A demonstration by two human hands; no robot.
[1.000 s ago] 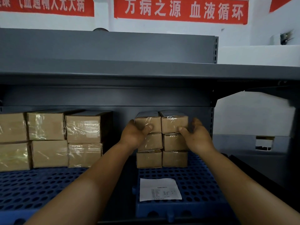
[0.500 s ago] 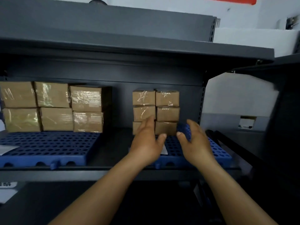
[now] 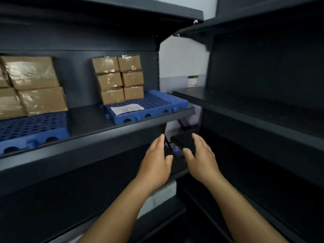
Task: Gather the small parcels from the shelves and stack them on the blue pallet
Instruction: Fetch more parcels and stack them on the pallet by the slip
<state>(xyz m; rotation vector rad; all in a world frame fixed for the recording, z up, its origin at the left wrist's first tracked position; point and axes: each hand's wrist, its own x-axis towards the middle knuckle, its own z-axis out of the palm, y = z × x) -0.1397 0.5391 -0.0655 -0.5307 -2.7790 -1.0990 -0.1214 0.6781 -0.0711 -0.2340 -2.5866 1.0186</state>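
Several small brown parcels [image 3: 117, 79] stand stacked in two columns at the back of a blue pallet [image 3: 163, 100] on the dark shelf. A white paper slip [image 3: 127, 109] lies on the pallet in front of them. My left hand [image 3: 156, 163] and my right hand [image 3: 201, 158] hover below the shelf edge, palms facing each other, fingers straight, holding nothing. Both hands are well below and to the right of the parcels.
Larger taped cartons [image 3: 33, 85] sit on a second blue pallet [image 3: 31, 130] at the left. A dark shelving unit [image 3: 263, 106] stands at the right, meeting the first at a corner. The shelf front edge [image 3: 105, 137] runs above my hands.
My hands have let go of the top parcels and dropped down away from the stack. The view has swung down and to the right toward the corner.
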